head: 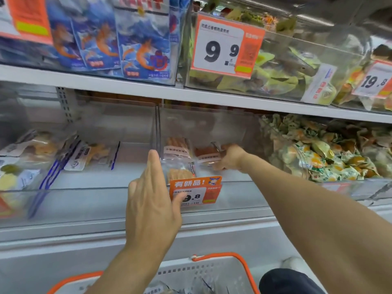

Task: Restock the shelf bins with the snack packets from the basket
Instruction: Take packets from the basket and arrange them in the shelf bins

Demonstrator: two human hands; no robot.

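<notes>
A: Head view: right hand (pixel 230 158) is deep in the clear middle bin (pixel 212 205), fingers curled on an orange snack packet (pixel 206 156) at about one o'clock from the price tag (pixel 196 190)

B: Left hand (pixel 153 200)?

A: Flat, fingers straight, holding nothing, against the bin front. Lay the packet flat beside the others; more wait in the basket (pixel 212 270) at six o'clock

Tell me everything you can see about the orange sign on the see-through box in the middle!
The orange sign is a small price tag clipped to the front wall of the middle clear bin. Its top strip is orange with white characters and a little cartoon figure. Below is a white panel with a big black price ending in .8 and an orange block at the right. It tilts slightly. The left hand's thumb covers its lower left corner.
</notes>
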